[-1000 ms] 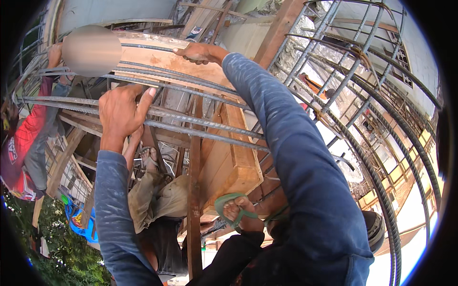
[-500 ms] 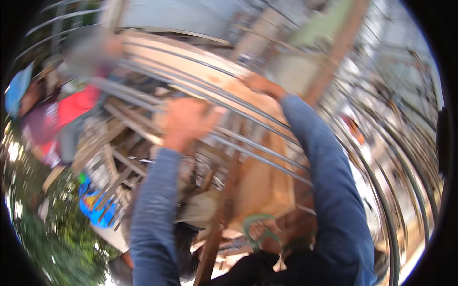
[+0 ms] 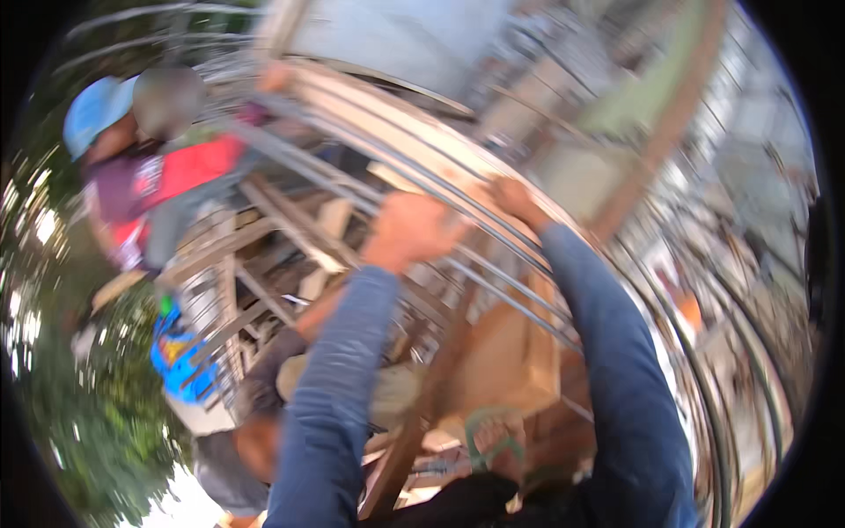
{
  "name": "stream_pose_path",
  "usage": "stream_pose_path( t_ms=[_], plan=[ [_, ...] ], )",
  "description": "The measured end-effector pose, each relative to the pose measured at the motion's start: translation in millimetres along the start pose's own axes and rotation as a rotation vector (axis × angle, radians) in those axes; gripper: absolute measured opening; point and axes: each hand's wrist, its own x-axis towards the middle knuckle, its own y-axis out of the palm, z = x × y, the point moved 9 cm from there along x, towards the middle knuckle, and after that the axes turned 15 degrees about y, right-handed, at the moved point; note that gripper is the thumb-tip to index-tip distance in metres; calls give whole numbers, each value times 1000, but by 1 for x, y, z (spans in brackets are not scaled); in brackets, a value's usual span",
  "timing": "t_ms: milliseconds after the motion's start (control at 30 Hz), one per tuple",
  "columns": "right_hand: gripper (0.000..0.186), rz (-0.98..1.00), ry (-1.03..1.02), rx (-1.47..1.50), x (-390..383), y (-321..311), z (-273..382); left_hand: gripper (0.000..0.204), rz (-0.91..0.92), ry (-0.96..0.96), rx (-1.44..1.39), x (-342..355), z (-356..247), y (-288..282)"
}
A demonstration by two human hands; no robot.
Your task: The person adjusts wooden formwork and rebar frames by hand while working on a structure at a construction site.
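Note:
Several long grey metal rods point(image 3: 510, 295) run slantwise from the far left to the near right. My left hand point(image 3: 409, 231) is closed over the rods near their middle, though motion smears its fingers. Farther right, my right hand point(image 3: 518, 201) curls over a rod beside the edge of a long pale wooden plank point(image 3: 387, 119); its fingertips are partly hidden. Beneath the rods is a block-like, light-brown wooden piece point(image 3: 502, 361). A foot in a green sandal point(image 3: 495, 437) shows below it.
A person in a blue cap and red-and-maroon top point(image 3: 189, 172) is at the far left, beside another person. Someone in dark clothing point(image 3: 233, 471) is low at left. Wooden framing point(image 3: 238, 255) stands under the rods. Curved dark bars point(image 3: 704, 378) fill the right side.
The whole view has shifted, so the surroundings sit farther right and lower. My two hands are nearer each other. The person at lower left shows more.

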Motion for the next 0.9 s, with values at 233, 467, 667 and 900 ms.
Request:
stream_pose_path(
  t_ms=[233,467,667,900],
  plan=[
    [41,127,298,62,-60,7,15,45,-107,69,-18,-24,-17,-6],
    [50,178,312,82,-74,-42,34,46,-88,99,-1,-18,-23,-8],
    [51,123,394,132,-82,-44,23,44,-126,94,-22,-19,-28,-12],
    [46,25,291,104,-92,-62,54,46,-98,96,4,-17,-30,-11]
  ],
)
